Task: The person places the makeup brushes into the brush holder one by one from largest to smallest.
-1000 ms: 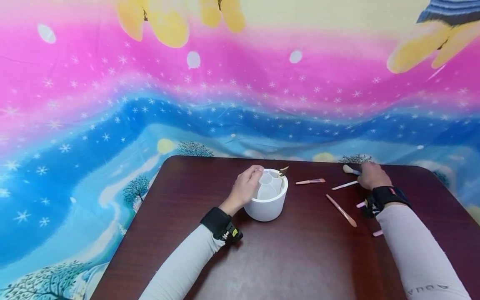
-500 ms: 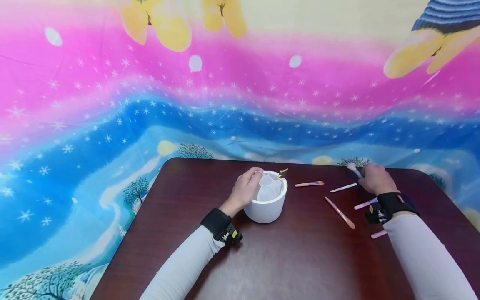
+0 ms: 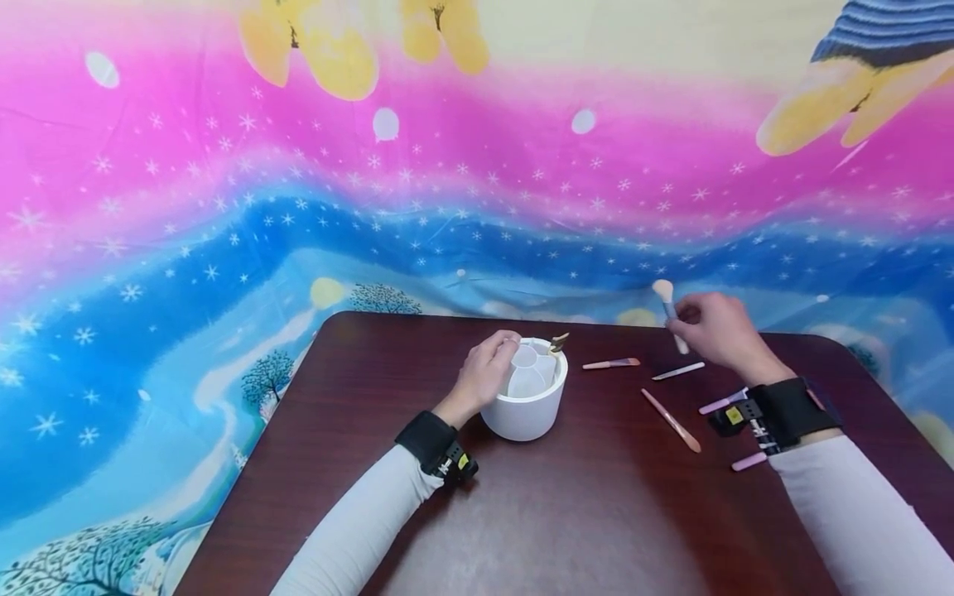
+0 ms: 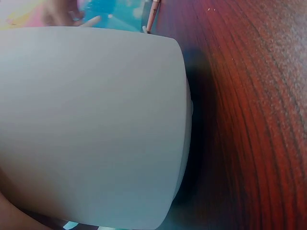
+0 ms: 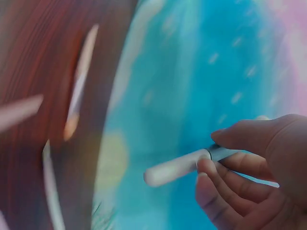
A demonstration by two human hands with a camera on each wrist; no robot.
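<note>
Head view: L hand (image 3: pixel 488 368) is curled round the far-left rim of a white round brush holder (image 3: pixel 524 411) w/ divided compartments, standing upright near the table (image 3: pixel 566 513) centre. One small brush (image 3: pixel 559 341) w/ brownish tip stands in a compartment at the holder's far-right edge. R hand (image 3: pixel 715 329) is raised above the table's far-right part, fingers pinching a makeup brush (image 3: pixel 668 308) held roughly upright, fluffy head up, white handle end down, clear of the tabletop. On the table between holder and R hand: a pink-handled brush (image 3: pixel 611 363), a thin white brush (image 3: pixel 677 372), a long peach spatula-type brush (image 3: pixel 672 420). Two more pink handles (image 3: pixel 721 403) (image 3: pixel 749 461) lie partly behind the R wrist strap. Colourful starry cloth (image 3: pixel 224 207) hangs behind.

L wrist view: holder wall (image 4: pixel 91 124) fills most of the frame, sitting on dark wood table (image 4: pixel 259 120). Hand itself barely seen at the lower-left corner; grip can't be judged here. A peach brush (image 4: pixel 153 12) shows at top.

R wrist view: blurred. R-hand fingers (image 5: pixel 240 187) and thumb pinch the brush handle (image 5: pixel 177 167), white end sticking out left, over blue cloth. Blurry brushes on the table at left, incl. a peach one (image 5: pixel 79 86).
</note>
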